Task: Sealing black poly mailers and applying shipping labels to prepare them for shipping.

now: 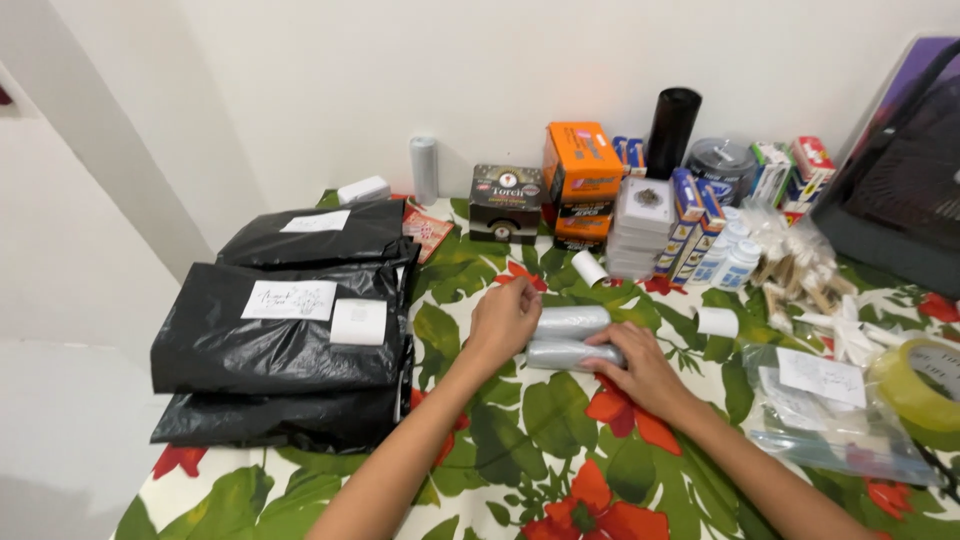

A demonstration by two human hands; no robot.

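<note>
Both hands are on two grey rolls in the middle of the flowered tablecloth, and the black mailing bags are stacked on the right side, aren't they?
Not quite: the head view shows the black mailing bags stacked on the left side. Both the left hand and right hand are on the grey rolls on the flowered tablecloth.

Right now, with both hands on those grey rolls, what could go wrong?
The two grey rolls are round and stacked, so one might roll away if the left hand or right hand lets go. The small white roll and the other white roll lie loose close by and could get knocked. The tape roll sits near the table's right edge and might slip off if bumped.
</note>
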